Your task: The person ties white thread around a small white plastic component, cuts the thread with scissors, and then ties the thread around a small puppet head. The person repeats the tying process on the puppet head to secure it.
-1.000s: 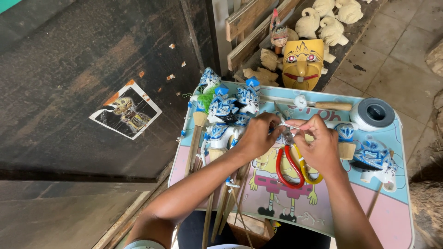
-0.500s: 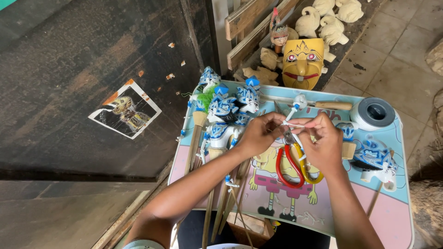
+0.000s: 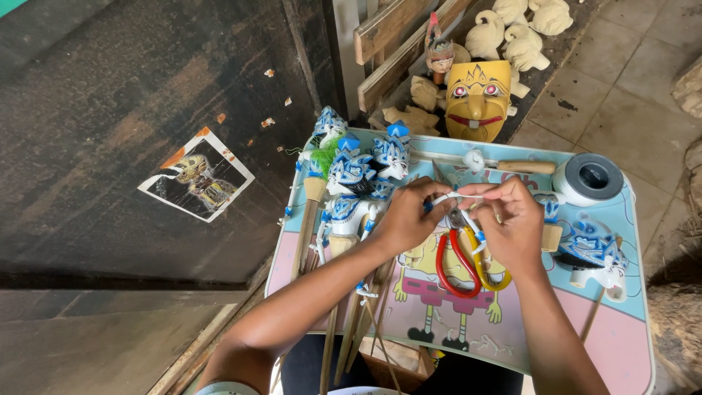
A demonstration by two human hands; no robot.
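Cartoon-printed tray (image 3: 607, 344); left hand (image 3: 409, 219), right hand (image 3: 512, 219) fingers pinch thin white strip (image 3: 457, 197); pliers (image 3: 468, 256) half hidden.

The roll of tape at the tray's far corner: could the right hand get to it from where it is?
Probably yes. The roll of tape stands in the open on the tray, just beyond the right hand, with nothing between them. That hand is, however, pinching a thin white piece with the left hand.

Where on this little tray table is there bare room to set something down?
The pink near-right corner of the tray table, below the blue puppet, is bare. The left side is crowded with puppets, the middle by both hands and the pliers, the far-right corner by the tape roll.
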